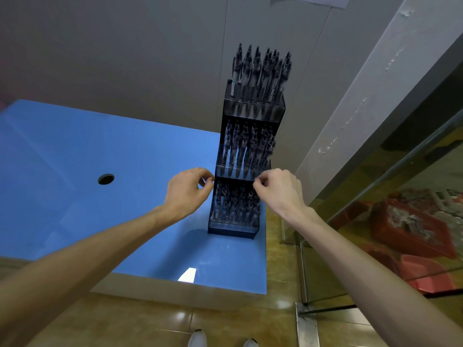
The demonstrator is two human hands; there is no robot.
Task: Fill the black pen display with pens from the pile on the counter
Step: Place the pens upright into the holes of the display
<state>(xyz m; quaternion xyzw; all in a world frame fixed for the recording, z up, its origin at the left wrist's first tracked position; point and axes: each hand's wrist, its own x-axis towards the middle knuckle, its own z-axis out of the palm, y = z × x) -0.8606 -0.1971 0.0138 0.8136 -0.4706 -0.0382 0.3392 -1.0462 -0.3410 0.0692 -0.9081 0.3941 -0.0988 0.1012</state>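
Between the curled left hand and right hand stands the pen display.

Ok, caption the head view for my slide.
Both hands, left and right, flank the three-tier black pen display, full of pens, on a blue counter.

In the black pen display we cannot count the pens; they blur into dark clusters on all three tiers. Beside its lowest tier, we cannot tell whether the left hand or the right hand pinches anything. Below the display, the shoes are cropped by the edge.
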